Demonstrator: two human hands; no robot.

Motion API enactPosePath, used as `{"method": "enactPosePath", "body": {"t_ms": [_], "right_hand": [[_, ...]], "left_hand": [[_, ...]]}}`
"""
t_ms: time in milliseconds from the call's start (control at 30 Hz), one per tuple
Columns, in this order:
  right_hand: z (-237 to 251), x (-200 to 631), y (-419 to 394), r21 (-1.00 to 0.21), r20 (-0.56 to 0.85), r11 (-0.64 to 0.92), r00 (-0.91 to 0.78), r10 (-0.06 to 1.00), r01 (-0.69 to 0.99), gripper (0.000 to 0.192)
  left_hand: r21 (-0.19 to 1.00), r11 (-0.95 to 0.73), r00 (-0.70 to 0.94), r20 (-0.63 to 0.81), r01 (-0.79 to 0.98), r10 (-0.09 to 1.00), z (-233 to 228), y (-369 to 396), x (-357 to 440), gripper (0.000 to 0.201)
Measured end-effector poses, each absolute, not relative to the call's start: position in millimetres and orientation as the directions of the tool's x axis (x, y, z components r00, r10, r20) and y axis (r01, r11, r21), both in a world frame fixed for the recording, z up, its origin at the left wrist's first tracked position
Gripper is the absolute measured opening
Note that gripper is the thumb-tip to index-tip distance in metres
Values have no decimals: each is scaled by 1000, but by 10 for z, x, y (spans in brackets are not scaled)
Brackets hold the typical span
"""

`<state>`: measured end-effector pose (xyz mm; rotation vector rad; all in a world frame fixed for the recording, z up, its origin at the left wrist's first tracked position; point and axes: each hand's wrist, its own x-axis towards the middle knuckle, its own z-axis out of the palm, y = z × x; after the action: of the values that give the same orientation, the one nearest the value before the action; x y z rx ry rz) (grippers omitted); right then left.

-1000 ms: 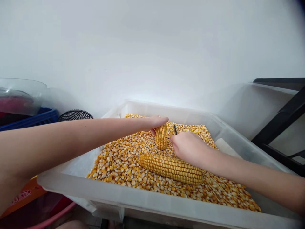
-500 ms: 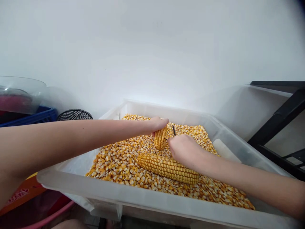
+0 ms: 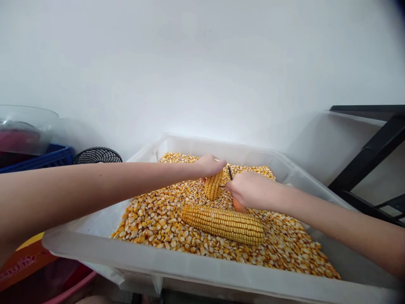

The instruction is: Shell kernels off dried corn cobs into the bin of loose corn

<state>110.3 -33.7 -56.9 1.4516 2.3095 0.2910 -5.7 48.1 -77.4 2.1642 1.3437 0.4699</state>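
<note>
A translucent plastic tub (image 3: 177,266) holds a bed of loose yellow corn kernels (image 3: 152,219). My left hand (image 3: 209,164) grips the top of a short corn cob (image 3: 213,185) that stands upright in the kernels. Beside it, my right hand (image 3: 249,190) holds a thin dark tool (image 3: 230,172) with an orange handle (image 3: 238,205), its tip against the cob's right side. A whole corn cob (image 3: 223,223) lies flat on the kernels just in front of both hands.
To the left stand a blue crate (image 3: 47,157), a clear bowl (image 3: 25,126) and a black mesh basket (image 3: 96,155). An orange pack (image 3: 22,264) and a pink rim (image 3: 68,289) sit below the tub. A black frame (image 3: 370,160) stands at the right.
My right hand has lifted slightly and turned, so the orange handle now shows beneath it. The upright cob has tilted a little. The camera has shifted slightly.
</note>
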Motion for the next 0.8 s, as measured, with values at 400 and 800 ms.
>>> {"method": "enactPosePath", "body": {"t_ms": [400, 800], "right_hand": [[-556, 1277, -276, 179, -248, 617, -571, 782, 767, 25], [-506, 1318, -277, 178, -139, 600, -584, 800, 780, 30]], "left_hand": [[428, -631, 629, 167, 647, 759, -793, 357, 14, 29], [667, -410, 590, -55, 622, 805, -791, 615, -84, 32]]}}
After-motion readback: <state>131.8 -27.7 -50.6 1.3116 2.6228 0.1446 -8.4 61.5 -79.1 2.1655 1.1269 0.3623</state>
